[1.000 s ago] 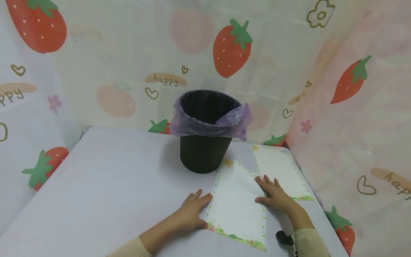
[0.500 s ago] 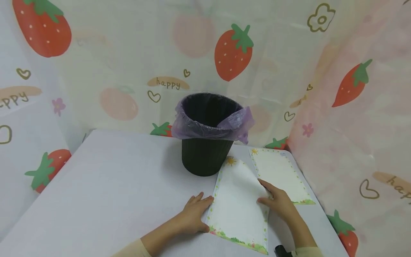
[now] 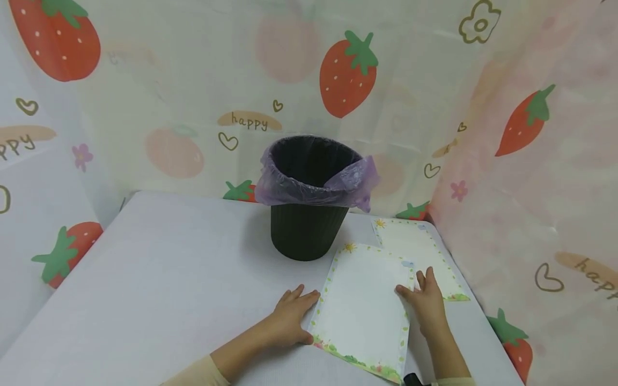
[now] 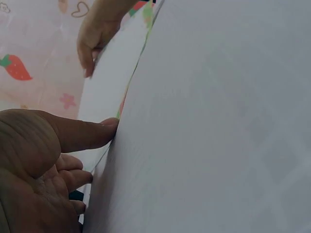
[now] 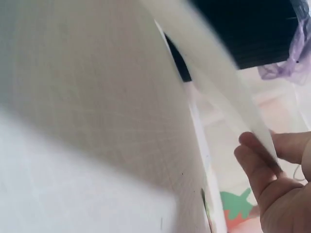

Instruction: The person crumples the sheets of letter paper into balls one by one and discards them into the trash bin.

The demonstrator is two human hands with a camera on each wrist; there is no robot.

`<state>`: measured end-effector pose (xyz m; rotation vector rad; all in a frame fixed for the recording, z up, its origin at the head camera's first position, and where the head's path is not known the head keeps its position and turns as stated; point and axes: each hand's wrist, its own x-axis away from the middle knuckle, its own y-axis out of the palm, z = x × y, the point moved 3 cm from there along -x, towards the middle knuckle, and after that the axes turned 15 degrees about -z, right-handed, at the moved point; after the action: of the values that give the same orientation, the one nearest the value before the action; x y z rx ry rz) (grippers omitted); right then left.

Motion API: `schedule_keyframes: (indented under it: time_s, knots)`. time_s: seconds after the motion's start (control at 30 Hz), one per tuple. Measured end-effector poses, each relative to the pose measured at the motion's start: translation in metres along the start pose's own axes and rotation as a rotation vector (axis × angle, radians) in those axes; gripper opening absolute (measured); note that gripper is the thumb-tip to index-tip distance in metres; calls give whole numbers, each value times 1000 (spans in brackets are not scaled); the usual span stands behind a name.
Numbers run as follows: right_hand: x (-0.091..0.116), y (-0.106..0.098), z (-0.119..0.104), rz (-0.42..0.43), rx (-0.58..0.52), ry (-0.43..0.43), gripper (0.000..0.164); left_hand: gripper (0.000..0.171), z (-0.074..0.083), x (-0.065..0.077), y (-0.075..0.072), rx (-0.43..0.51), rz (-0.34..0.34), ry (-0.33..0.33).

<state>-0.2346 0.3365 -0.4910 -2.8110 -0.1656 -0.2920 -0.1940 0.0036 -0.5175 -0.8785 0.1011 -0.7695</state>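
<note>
A white sheet of paper (image 3: 362,305) with a leafy border, a sun and a flowery bottom strip lies at the front. My left hand (image 3: 288,317) rests along its left edge, fingers spread and mostly straight. In the left wrist view the thumb (image 4: 90,133) of that hand touches the sheet's bottom corner. My right hand (image 3: 429,305) pinches the right edge between thumb and fingers. From the right wrist, the sheet (image 5: 235,87) shows bowed up off the table, its edge held in the right fingers (image 5: 255,167).
A second bordered sheet (image 3: 415,241) lies behind at the right, partly covered. Behind the front sheet stands a black bin (image 3: 304,230) with a purple bag (image 3: 359,185) over its rim. The white table (image 3: 159,300) meets strawberry-print curtains (image 3: 193,80) at back and sides.
My right hand has gone from spread fingers on the sheet's right edge to pinching it. That edge has shifted right, and the cloud corner now shows. The left hand stays in place.
</note>
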Motion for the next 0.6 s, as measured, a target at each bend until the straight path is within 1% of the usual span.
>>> schedule_keyframes:
  time_s: [0.03,0.1,0.17,0.23,0.33,0.43,0.5,0.6]
  knots:
    - [0,1,0,4,-25,10,121,100,0,0,0,-1,1,-1]
    - [2,2,1,-2,-67,21,117,100,0,0,0,-2,0,-3]
    - [2,4,2,-11,-100,11,104,99,1,0,-1,3,-2,-7]
    - [3,5,2,-4,-127,-13,87,98,1,0,-1,3,-2,-12]
    - [5,4,0,49,-159,-48,63,98,3,0,-2,3,3,-13]
    - [10,3,-2,114,-205,-70,52,98,4,0,-2,9,9,0]
    - [15,2,-4,140,-250,-86,47,96,2,-1,-1,61,26,2]
    - [23,2,-9,186,-301,-108,43,88,0,-3,-5,223,99,15]
